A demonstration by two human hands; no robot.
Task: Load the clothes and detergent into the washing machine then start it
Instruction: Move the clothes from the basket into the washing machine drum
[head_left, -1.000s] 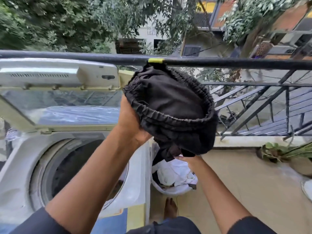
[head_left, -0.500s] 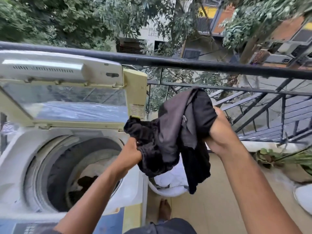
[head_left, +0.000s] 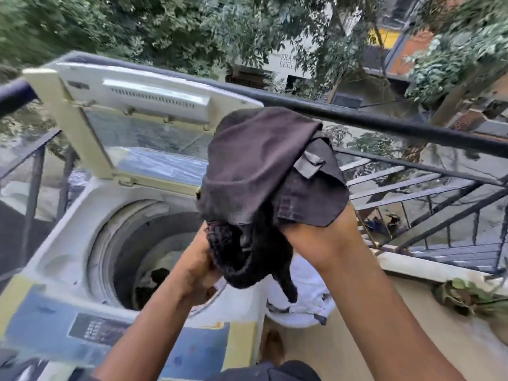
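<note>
Garment: a dark garment [head_left: 264, 171] is held up in both hands, above the near right corner of the washing machine [head_left: 68, 243]; its lower end hangs bunched and black, and a tail dangles over the basket.
Hidden: the cloth drapes over both sets of fingers, so the grip itself is mostly covered; what kind of garment it is cannot be told.
Left hand: the left hand [head_left: 200, 268] is curled round the bunched lower part, at the drum's right rim.
Right hand: the right hand [head_left: 316, 237] grips the cloth from beneath, its fingers lost under the fold; it is raised higher than the left.
Drum: the drum [head_left: 143, 257] is open, with a few dark and pale pieces low inside, hard to make out.
Lid: the lid [head_left: 137, 127] stands raised at the far side, against the railing [head_left: 412, 130].
Panel: the control panel [head_left: 90, 331] along the near edge is blurred; its lettering is unreadable.
Basket: a white basket [head_left: 302, 320] of pale laundry sits on the floor just right of the machine, partly behind the right forearm.
Foot: a bare foot [head_left: 272, 347] shows beside the basket, blurred.
Plant: leaves [head_left: 464, 295] lie at the far right, cut off by the frame edge.
</note>
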